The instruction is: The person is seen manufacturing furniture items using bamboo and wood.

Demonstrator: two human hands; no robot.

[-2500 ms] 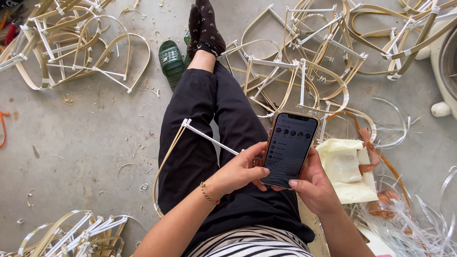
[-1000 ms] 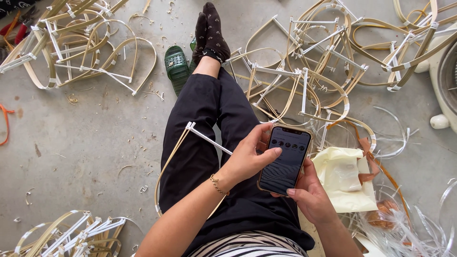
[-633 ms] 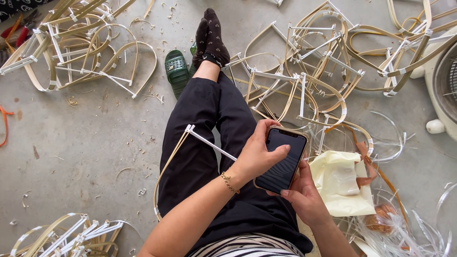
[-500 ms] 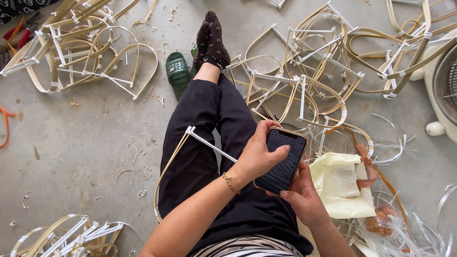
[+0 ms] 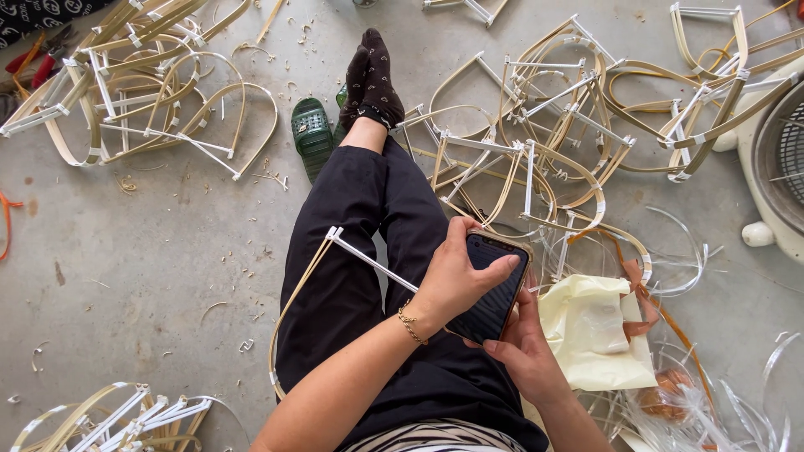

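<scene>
I sit on a concrete floor with my legs in black trousers (image 5: 360, 243) stretched out. My right hand (image 5: 523, 351) holds a dark smartphone (image 5: 494, 289) from below, over my lap. My left hand (image 5: 456, 280), with a thin bracelet at the wrist, lies across the phone's left side, fingers curled over its screen. A bent bamboo frame with a white crossbar (image 5: 360, 255) rests on my left thigh, under my left forearm.
Piles of curved bamboo frames with white bars lie at the upper left (image 5: 134, 100), upper right (image 5: 569, 134) and lower left (image 5: 117, 418). A green slipper (image 5: 312, 134) lies by my socked feet. Pale yellow plastic bag (image 5: 595, 331) at right; white fan base (image 5: 775, 151) at far right.
My left hand has slid from the phone's lower edge up over its screen. The phone has tilted and sunk lower toward my lap, and the view has shifted slightly.
</scene>
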